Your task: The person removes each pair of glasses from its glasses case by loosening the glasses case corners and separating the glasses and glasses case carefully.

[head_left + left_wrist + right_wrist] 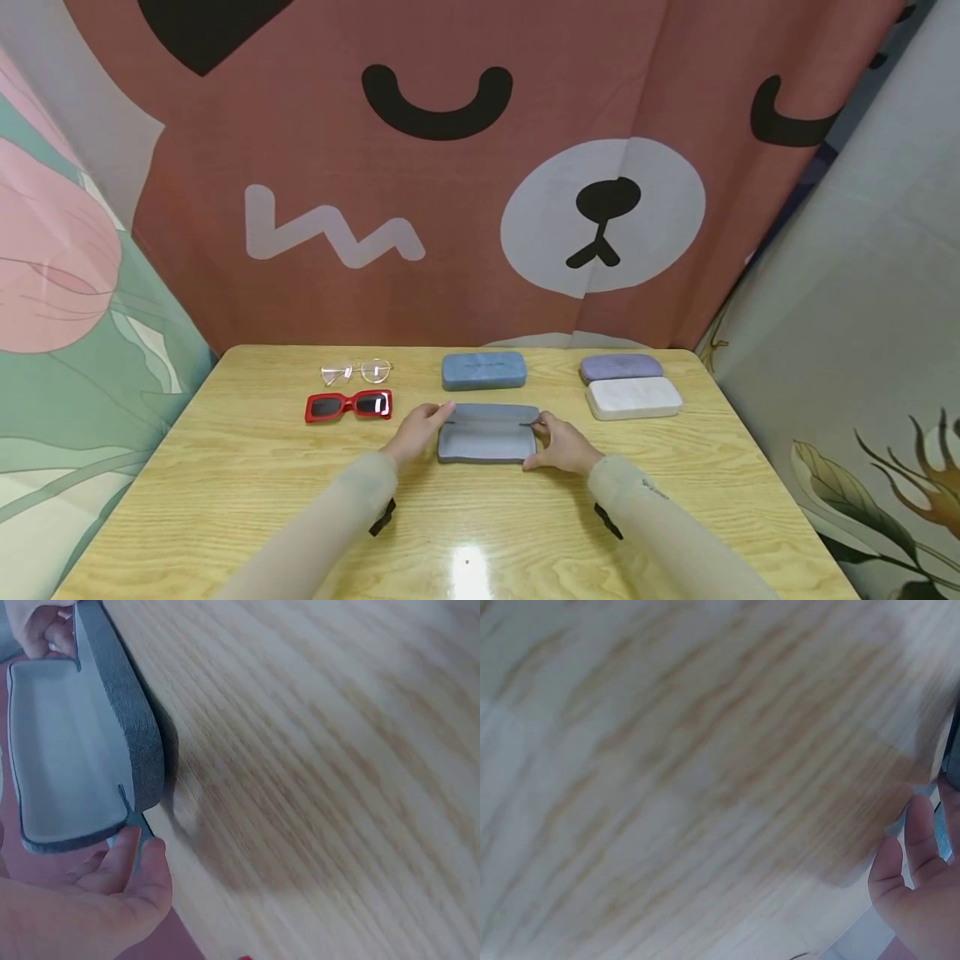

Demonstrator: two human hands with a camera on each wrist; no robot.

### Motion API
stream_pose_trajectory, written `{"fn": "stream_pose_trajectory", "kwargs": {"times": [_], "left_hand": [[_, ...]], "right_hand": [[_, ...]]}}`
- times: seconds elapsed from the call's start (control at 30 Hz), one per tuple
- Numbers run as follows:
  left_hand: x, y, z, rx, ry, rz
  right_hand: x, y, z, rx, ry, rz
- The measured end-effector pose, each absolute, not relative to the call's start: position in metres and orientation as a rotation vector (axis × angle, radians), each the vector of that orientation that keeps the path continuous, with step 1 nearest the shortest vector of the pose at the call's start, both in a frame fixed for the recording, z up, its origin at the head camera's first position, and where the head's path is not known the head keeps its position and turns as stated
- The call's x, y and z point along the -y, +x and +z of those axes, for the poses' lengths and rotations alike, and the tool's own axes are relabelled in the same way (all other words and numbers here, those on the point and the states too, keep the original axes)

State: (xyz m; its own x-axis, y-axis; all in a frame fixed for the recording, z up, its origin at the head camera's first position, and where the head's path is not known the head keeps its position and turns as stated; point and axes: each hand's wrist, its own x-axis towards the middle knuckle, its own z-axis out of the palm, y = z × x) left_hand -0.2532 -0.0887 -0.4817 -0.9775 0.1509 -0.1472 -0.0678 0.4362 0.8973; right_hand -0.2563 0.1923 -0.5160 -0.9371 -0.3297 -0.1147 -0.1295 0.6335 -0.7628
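Observation:
A grey glasses case (486, 442) stands with its lid raised at the middle of the table, its pale lining bare inside. At its left end, my left hand (416, 432) grips the raised lid near the hinge. My right hand (564, 447) holds the opposite end, thumb at the front corner and fingers near the lid. In the left wrist view, the case (67, 750) shows its pale inside, with the left hand's fingers (120, 859) at its near end. Only a dark edge of the case (952, 761) appears beside the right hand (930, 892) in the right wrist view.
Clear-lens glasses (358, 372) lie at the back left, behind red-framed sunglasses (348, 406). A blue case (483, 371) lies behind the grey one. At the back right, a purple case (621, 367) sits behind a white case (634, 398). Patterned curtains (337, 308) hang beyond the wooden table (300, 475).

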Motion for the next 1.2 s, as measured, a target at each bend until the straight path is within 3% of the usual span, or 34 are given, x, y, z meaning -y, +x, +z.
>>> {"fn": "stream_pose_trajectory", "kwargs": {"times": [0.63,1.2], "left_hand": [[0.091,-0.268,-0.487,-2.346,-0.02,1.566],[0.092,-0.274,-0.488,-2.386,0.122,1.517]], "right_hand": [[-0.191,-0.256,-0.514,-2.612,-0.372,-1.208],[-0.197,-0.259,-0.519,-2.545,-0.508,-1.206]]}}
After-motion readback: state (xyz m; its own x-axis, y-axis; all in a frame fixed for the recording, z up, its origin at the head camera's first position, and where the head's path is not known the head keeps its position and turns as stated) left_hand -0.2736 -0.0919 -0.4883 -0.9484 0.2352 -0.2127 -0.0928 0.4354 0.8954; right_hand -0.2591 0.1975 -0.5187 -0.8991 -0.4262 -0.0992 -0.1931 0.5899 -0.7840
